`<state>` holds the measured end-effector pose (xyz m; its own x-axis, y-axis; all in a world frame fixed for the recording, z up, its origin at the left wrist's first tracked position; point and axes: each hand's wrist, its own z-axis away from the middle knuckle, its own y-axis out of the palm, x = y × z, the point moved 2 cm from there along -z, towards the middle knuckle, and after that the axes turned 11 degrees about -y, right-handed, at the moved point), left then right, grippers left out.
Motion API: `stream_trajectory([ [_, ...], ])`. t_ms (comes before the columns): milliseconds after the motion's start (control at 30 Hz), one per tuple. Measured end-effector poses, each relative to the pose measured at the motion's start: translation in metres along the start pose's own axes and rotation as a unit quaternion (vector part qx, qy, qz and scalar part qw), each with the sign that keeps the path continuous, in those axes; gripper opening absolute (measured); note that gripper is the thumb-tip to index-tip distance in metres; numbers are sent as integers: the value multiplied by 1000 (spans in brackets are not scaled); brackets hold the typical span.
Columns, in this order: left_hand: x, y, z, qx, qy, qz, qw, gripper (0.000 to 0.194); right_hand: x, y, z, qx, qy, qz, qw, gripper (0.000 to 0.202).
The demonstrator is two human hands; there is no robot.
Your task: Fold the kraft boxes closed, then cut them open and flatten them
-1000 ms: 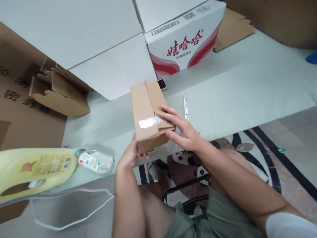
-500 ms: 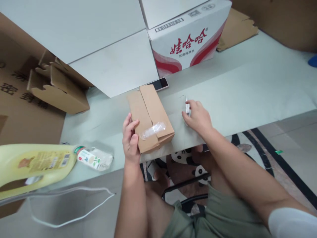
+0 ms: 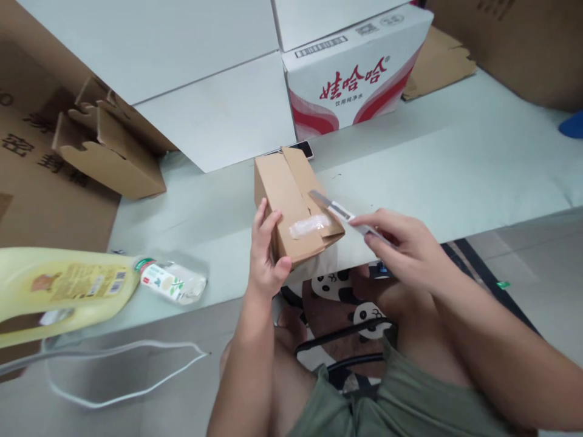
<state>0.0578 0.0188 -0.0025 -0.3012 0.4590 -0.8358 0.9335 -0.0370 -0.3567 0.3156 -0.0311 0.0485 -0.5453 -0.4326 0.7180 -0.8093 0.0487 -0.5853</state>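
Note:
A small brown cardboard box stands near the table's front edge, its top flaps meeting at a seam. Clear tape crosses the seam at the near end. My left hand grips the box from its left side, fingers along the wall and thumb by the near corner. In my right hand is a utility knife, held between thumb and fingers. Its blade extends over the right flap, close to the seam; whether it touches the cardboard I cannot tell.
A phone lies behind the box, partly hidden. White cartons stand at the back. On the left are a clear bottle, a yellow jug and an open cardboard carton. The table runs rightward.
My right hand has lifted the utility knife off the table and brought it over the box. The box has shifted right and tilted a little with my left hand on it.

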Motion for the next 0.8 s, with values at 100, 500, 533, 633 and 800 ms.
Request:
stream_trajectory([
  [100, -1, 4, -3, 6, 30, -14, 999, 76, 18, -8, 9, 20, -63, -12, 998, 32],
  [500, -17, 16, -12, 10, 57, -89, 994, 76, 40, -31, 30, 65, -76, 49, 994, 36],
  [533, -18, 17, -13, 10, 60, -89, 994, 75, 41, -32, 32, 69, -72, 51, 994, 36],
  [633, -16, 16, -13, 7, 46, -86, 995, 76, 46, -37, 39, 88, -57, 41, 994, 39],
  [800, 0, 3, -12, 5, -10, -53, 999, 89, 43, -50, 38, 79, -56, -25, 995, 35],
])
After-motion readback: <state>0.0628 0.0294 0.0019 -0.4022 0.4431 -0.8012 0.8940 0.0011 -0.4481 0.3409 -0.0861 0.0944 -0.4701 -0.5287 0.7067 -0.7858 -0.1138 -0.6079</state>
